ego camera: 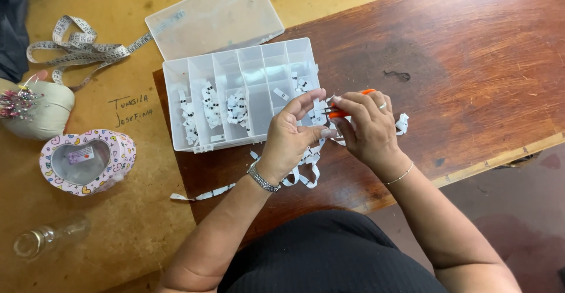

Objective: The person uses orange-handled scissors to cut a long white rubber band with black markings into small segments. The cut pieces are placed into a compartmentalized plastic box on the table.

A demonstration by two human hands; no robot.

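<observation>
My right hand (368, 129) grips small orange-handled snips (340, 110), blades pointing left. My left hand (292, 134) pinches a white printed label tape (309, 169) right in front of the blades; the tape trails down and curls under my wrist toward the table's front. Both hands hover just right of a clear plastic compartment box (176, 107) with its lid (215, 16) flipped open behind it. Several compartments hold cut white label pieces (236, 107). A crumpled bit of tape (402, 123) lies beside my right hand.
A white measuring tape (79, 48) lies coiled at the back left. A pincushion with pins (32, 107), a heart-shaped patterned tin (88, 161) and a small glass jar (41, 240) stand at the left. The dark wooden board's edge (500, 157) runs at the right.
</observation>
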